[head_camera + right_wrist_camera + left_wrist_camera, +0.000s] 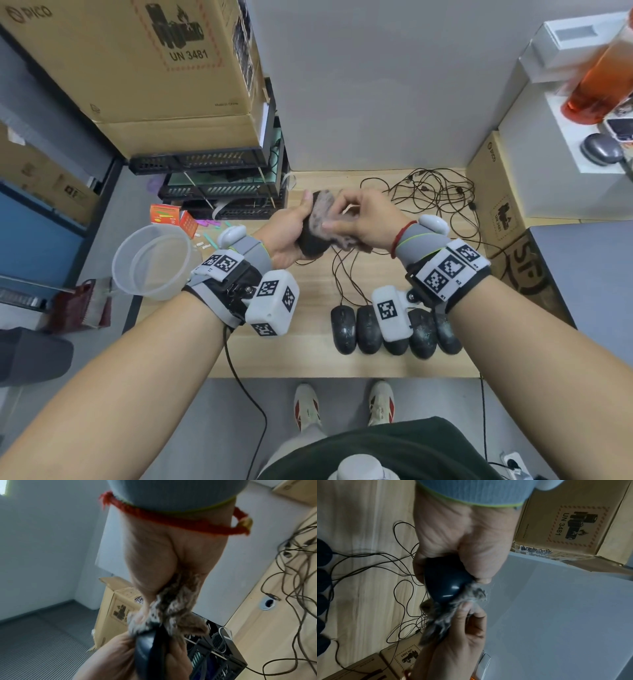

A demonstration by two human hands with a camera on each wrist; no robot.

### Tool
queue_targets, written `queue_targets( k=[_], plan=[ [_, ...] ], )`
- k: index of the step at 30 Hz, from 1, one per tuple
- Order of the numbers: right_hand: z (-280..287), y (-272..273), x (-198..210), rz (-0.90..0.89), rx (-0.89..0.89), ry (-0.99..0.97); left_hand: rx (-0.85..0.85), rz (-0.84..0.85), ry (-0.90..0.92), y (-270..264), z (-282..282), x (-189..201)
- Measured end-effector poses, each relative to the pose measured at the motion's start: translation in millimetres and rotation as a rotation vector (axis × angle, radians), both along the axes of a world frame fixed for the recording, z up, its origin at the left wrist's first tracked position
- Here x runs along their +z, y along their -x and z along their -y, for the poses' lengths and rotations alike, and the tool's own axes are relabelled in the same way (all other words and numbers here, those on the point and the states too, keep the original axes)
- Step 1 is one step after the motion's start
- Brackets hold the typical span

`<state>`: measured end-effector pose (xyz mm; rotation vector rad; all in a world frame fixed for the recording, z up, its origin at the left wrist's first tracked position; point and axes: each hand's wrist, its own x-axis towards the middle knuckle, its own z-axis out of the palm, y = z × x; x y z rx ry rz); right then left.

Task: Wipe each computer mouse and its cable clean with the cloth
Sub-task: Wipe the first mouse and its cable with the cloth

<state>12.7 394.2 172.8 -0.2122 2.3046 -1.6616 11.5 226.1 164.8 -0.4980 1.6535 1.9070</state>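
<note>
The left hand is gripping a black mouse above the desk, its long axis running from 7 to 1 o'clock in the head view. At its 3 o'clock the right hand is pinching the cloth against the mouse's upper side. Five more mice are lying at 5 o'clock, cables trailing toward 12.

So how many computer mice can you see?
6 black plastic mice: one gripped in the left hand, and five in a row on the wooden desk. A wrist camera partly covers the middle one.
</note>
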Motion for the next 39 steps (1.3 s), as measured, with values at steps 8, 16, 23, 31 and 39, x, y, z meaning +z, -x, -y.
queue_targets(
  k=[8, 16, 23, 31, 39],
  plan=[
    [8, 2, 0, -0.011, -0.054, 0.041, -0.147, -0.120, 0.019, -1, 2, 4],
    [-7, 10, 10, 0.071, -0.158, 0.501, -0.071, -0.125, 0.243, 6, 17, -20],
    [5, -5, -6, 0.008, -0.109, 0.205, -0.099, -0.028, -0.085, 0, 3, 3],
    [11, 4, 4, -0.088, -0.183, 0.081, -0.136, -0.102, -0.022, 1, 0, 4],
    [15, -3, 6, 0.017, 0.022, 0.125, -0.097, -0.068, -0.040, 7, 3, 10]
  ],
)
